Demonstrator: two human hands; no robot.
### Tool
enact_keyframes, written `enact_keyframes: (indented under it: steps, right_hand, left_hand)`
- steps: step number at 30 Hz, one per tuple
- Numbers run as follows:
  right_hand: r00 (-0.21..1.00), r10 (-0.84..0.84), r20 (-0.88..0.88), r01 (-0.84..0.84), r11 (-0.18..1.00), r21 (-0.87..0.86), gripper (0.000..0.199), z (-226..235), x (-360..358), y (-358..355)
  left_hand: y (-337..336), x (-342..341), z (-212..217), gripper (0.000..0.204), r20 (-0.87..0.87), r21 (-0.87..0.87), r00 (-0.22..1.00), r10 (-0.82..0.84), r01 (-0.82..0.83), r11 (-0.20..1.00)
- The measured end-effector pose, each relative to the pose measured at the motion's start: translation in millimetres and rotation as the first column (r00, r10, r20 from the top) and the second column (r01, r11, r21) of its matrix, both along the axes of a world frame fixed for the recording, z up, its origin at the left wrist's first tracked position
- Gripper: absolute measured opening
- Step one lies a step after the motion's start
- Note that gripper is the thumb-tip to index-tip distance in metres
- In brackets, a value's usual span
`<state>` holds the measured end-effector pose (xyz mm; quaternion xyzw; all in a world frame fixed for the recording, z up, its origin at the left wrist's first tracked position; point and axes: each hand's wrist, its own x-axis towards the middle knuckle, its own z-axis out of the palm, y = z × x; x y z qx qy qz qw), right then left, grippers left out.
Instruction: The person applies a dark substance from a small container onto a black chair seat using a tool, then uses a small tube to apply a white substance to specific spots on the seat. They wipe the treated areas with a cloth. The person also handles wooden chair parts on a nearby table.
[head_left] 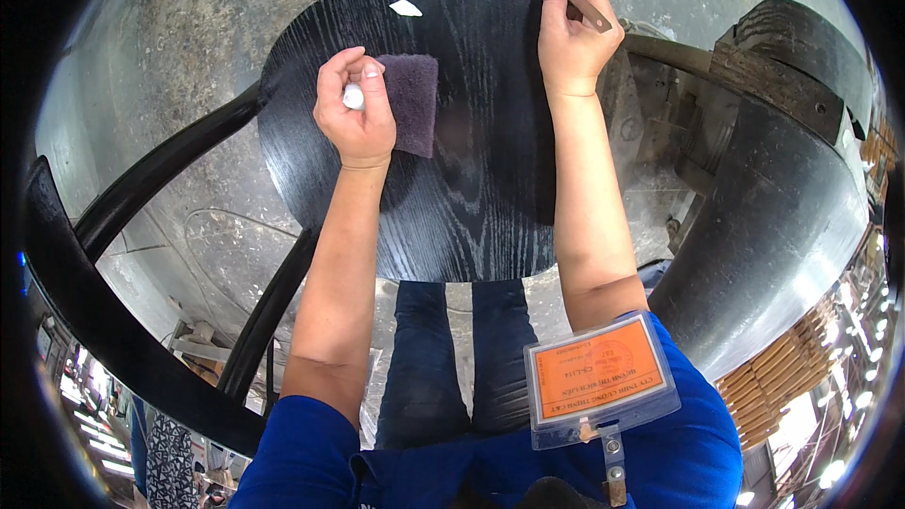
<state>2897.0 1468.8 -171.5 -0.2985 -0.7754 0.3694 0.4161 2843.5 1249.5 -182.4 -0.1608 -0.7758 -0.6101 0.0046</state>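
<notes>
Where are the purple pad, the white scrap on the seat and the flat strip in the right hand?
Purple pad (416,106): head view, middle of its uncovered part.
White scrap (405,8): head view, middle of its top face.
Flat strip (593,14): head view, on its exposed length.

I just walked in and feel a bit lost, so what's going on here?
A person is bent over a black wood-grained seat. Their right hand grips a thin flat strip at the seat's far right edge. Their left hand holds a white-ended item, mostly hidden, beside a purple pad. A white scrap lies farther up the seat.
</notes>
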Motion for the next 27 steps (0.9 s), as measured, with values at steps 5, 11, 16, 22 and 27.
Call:
enact_keyframes:
  steps: [5,11,16,22,27]
  right_hand:
    - [0.998,-0.020,-0.060,0.014,0.995,-0.100,0.006,-4.1,1.0,-0.2]
    - [1.000,0.025,-0.015,-0.025,1.000,-0.011,0.006,-1.2,5.4,-3.6]
    - [1.000,0.028,0.013,-0.028,1.000,-0.012,0.006,1.9,4.7,-4.6]
    - [1.000,0.024,-0.002,-0.024,0.999,0.021,0.005,-1.3,-0.1,-4.0]
    - [0.999,0.037,0.019,-0.038,0.998,0.044,0.005,-0.6,2.7,-3.1]
  left_hand:
    - [0.0,0.1,-0.6,0.018,-0.014,-0.007,1.000,0.003,-0.003,1.000]
    - [-0.5,-0.1,-0.3,0.018,-0.025,0.006,0.999,-0.023,0.023,1.000]
    - [-1.1,0.9,0.8,0.018,-0.016,0.004,0.999,-0.049,0.049,0.999]
    - [-0.6,0.6,-0.1,0.018,-0.031,-0.014,0.999,-0.045,0.045,0.999]
    - [1.0,0.0,-2.0,0.018,-0.040,0.017,0.999,-0.007,0.007,1.000]
